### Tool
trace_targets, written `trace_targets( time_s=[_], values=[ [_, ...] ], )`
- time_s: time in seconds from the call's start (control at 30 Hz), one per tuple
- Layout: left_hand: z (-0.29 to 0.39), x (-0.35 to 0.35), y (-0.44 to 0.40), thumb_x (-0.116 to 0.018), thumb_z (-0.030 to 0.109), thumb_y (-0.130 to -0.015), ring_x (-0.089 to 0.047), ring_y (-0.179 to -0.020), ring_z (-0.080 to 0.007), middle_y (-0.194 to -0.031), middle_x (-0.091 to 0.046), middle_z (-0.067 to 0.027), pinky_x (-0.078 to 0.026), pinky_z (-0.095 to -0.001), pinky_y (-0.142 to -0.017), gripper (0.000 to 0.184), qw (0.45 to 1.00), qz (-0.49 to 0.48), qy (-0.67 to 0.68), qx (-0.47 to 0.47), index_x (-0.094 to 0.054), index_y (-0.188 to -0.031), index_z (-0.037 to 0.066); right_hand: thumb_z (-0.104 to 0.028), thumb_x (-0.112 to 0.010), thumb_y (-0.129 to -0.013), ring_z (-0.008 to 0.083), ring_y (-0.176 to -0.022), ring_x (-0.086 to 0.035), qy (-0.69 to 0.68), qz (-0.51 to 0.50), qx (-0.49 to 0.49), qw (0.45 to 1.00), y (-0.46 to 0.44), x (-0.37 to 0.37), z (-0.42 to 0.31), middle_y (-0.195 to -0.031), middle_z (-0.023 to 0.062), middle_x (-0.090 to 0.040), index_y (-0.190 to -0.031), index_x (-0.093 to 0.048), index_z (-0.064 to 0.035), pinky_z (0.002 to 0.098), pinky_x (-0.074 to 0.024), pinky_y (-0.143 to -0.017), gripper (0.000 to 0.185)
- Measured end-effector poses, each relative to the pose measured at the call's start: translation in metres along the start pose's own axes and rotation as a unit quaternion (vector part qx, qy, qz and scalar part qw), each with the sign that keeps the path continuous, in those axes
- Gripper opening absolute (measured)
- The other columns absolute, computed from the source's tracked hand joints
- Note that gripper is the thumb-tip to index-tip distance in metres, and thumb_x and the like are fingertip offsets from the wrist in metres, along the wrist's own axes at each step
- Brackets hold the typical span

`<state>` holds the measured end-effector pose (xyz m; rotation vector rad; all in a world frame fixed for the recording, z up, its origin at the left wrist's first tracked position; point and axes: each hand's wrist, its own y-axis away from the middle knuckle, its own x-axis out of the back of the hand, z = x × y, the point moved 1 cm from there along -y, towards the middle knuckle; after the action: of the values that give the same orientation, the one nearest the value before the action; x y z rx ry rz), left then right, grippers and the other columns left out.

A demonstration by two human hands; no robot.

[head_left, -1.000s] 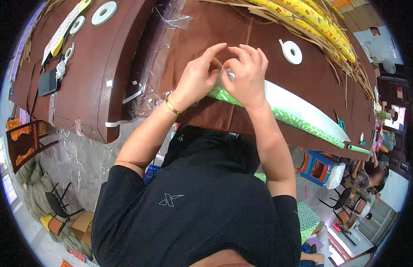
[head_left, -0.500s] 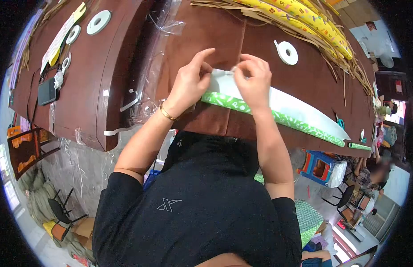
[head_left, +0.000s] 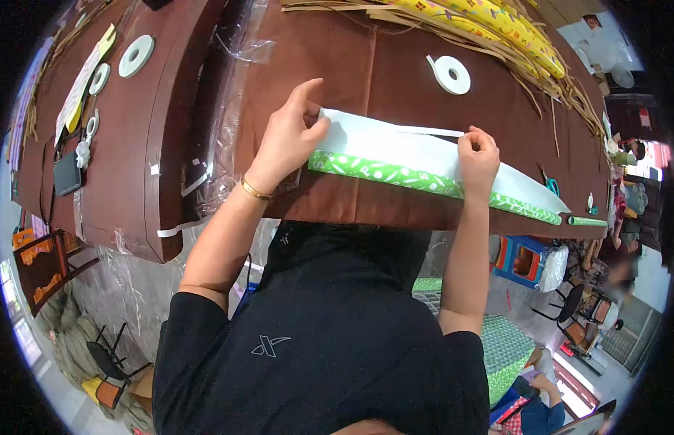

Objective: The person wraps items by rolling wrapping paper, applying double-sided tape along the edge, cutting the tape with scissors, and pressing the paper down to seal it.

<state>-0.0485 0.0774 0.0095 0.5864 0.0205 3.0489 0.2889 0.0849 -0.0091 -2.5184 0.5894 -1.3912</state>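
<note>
A long sheet of green patterned wrapping paper (head_left: 373, 166) lies along the table's near edge, its white underside (head_left: 373, 138) facing up above a green folded or rolled band. At its left end, my left hand (head_left: 288, 134) grips the corner between thumb and curled fingers, with the index finger raised. My right hand (head_left: 479, 163) pinches the end of a thin white strip (head_left: 431, 131), which stretches leftward to the sheet's upper edge and looks like tape backing. Beyond the sheet lies a roll of white tape (head_left: 463, 78).
Yellow patterned rolls (head_left: 489, 29) and brown paper strips (head_left: 544, 98) lie across the far right. Teal-handled scissors (head_left: 552, 185) rest near the sheet's right tip. More tape rolls (head_left: 137, 56) and a dark flat device (head_left: 68, 175) sit at left. Another person (head_left: 540, 406) shows at lower right.
My right hand has moved right, away from my left hand, drawing out the white strip. My left hand stays at the sheet's left end. The view has shifted slightly.
</note>
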Motion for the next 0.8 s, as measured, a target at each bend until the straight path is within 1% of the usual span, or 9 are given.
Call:
trace_targets(
  time_s=[0.07,0.13,0.23,0.27,0.33,0.37,0.43,0.53,0.8],
  values=[
    [0.0,-0.001,-0.003,-0.066,0.011,-0.085,-0.07,-0.082,-0.0232,-0.093,-0.072,-0.0143,-0.055,-0.0346,-0.078,0.056,1.0,0.011,-0.009,-0.01,-0.05,-0.138,0.005,-0.015,-0.066,-0.083,0.031,-0.098,-0.066,0.033,-0.004,0.001,0.999,0.001,0.0,0.002,-0.11,0.0149,-0.071,-0.082,-0.07,-0.0014,0.039,-0.0508,-0.09,0.015],
    [0.001,-0.002,-0.004,-0.065,0.007,-0.086,-0.066,-0.082,-0.0123,-0.093,-0.071,-0.0089,-0.053,-0.0289,-0.076,0.056,0.999,0.017,-0.029,-0.004,-0.05,-0.139,0.004,-0.016,-0.065,-0.083,0.034,-0.109,-0.062,0.105,-0.016,-0.025,0.994,0.003,0.003,-0.001,-0.114,0.0158,-0.07,-0.087,-0.072,-0.0034,0.0426,-0.0476,-0.096,0.015],
    [0.0,-0.003,-0.005,-0.065,0.006,-0.085,-0.065,-0.08,-0.0118,-0.091,-0.072,-0.009,-0.053,-0.0282,-0.076,0.054,0.999,0.027,-0.039,-0.01,-0.052,-0.138,0.004,-0.015,-0.063,-0.082,0.0352,-0.118,-0.055,0.131,-0.001,-0.028,0.991,0.005,0.004,-0.001,-0.121,0.0134,-0.065,-0.096,-0.071,-0.007,0.0459,-0.044,-0.1,0.019],
    [0.0,-0.003,-0.005,-0.065,0.006,-0.085,-0.065,-0.08,-0.0118,-0.091,-0.072,-0.009,-0.053,-0.0282,-0.076,0.054,0.999,0.026,-0.041,-0.009,-0.052,-0.138,0.004,-0.015,-0.063,-0.082,0.0352,-0.118,-0.055,0.13,-0.002,-0.03,0.991,0.005,0.003,-0.002,-0.121,0.0134,-0.065,-0.096,-0.071,-0.007,0.0459,-0.044,-0.1,0.019],
    [0.0,-0.004,-0.005,-0.065,0.007,-0.082,-0.07,-0.082,-0.0224,-0.091,-0.073,-0.0127,-0.055,-0.034,-0.078,0.054,0.999,0.034,-0.021,0.005,-0.053,-0.135,0.006,-0.019,-0.065,-0.085,0.0333,-0.121,-0.053,0.01,0.022,0.039,0.999,0.003,0.003,-0.021,-0.124,0.0146,-0.063,-0.109,-0.069,-0.0077,0.0435,-0.0393,-0.105,0.028],
    [-0.001,-0.004,-0.006,-0.065,0.007,-0.082,-0.07,-0.082,-0.0224,-0.091,-0.073,-0.0127,-0.055,-0.034,-0.078,0.054,0.999,0.032,-0.023,0.006,-0.053,-0.135,0.006,-0.019,-0.065,-0.085,0.0333,-0.121,-0.053,0.009,0.021,0.036,0.999,0.003,0.002,-0.033,-0.124,0.0145,-0.063,-0.109,-0.069,-0.0077,0.0435,-0.0393,-0.105,0.028],
    [-0.003,-0.004,-0.007,-0.065,0.007,-0.081,-0.07,-0.081,-0.021,-0.091,-0.073,-0.0122,-0.055,-0.0331,-0.078,0.055,0.999,0.031,-0.008,0.002,-0.054,-0.135,0.006,-0.024,-0.068,-0.084,0.0333,-0.124,-0.05,-0.021,-0.01,0.12,0.992,0.007,-0.002,-0.062,-0.128,0.0133,-0.061,-0.113,-0.069,-0.0087,0.0457,-0.0373,-0.106,0.033],
    [-0.001,-0.005,-0.008,-0.066,0.008,-0.081,-0.07,-0.08,-0.0193,-0.09,-0.073,-0.0113,-0.055,-0.0319,-0.077,0.055,0.999,0.032,0.0,0.009,-0.054,-0.134,0.006,-0.034,-0.075,-0.08,0.033,-0.128,-0.046,0.028,-0.062,0.122,0.99,0.016,-0.023,-0.082,-0.133,0.0126,-0.057,-0.109,-0.071,-0.0095,0.0492,-0.0351,-0.107,0.038],
    [-0.005,-0.006,-0.011,-0.068,0.008,-0.081,-0.069,-0.078,-0.0164,-0.087,-0.072,-0.0091,-0.055,-0.0305,-0.075,0.053,0.999,0.034,0.005,0.004,-0.055,-0.132,0.005,-0.033,-0.075,-0.077,0.0331,-0.13,-0.045,0.082,-0.094,0.117,0.985,0.024,-0.044,-0.088,-0.132,0.0129,-0.057,-0.106,-0.072,-0.01,0.0498,-0.0343,-0.107,0.037]
  ],
)
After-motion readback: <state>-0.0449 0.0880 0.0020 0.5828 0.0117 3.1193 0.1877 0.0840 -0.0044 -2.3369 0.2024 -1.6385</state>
